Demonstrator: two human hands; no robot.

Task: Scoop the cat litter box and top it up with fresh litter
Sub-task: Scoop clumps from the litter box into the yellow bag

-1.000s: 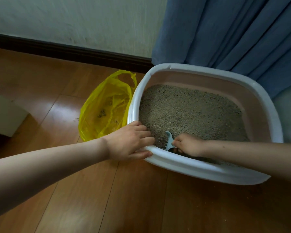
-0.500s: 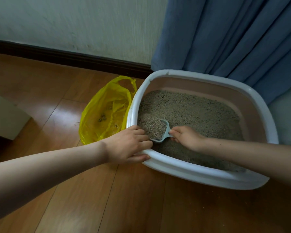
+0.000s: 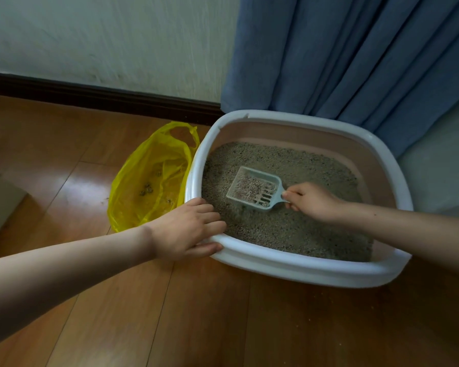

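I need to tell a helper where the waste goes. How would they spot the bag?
Find the white litter box in front of the blue curtain. The bag lies on the wood floor against the box's left side, near the left hand. It is the only yellow, see-through thing here.

the right hand [image 3: 312, 201] covers the scoop [image 3: 253, 191] handle's end. the left hand [image 3: 188, 229] hides the near-left corner of the litter box [image 3: 297, 264] rim. both forearms run out of the frame. dark bits inside the yellow bag [image 3: 149, 178] are too small to identify. the curtain [image 3: 355, 56] hides the wall behind it.
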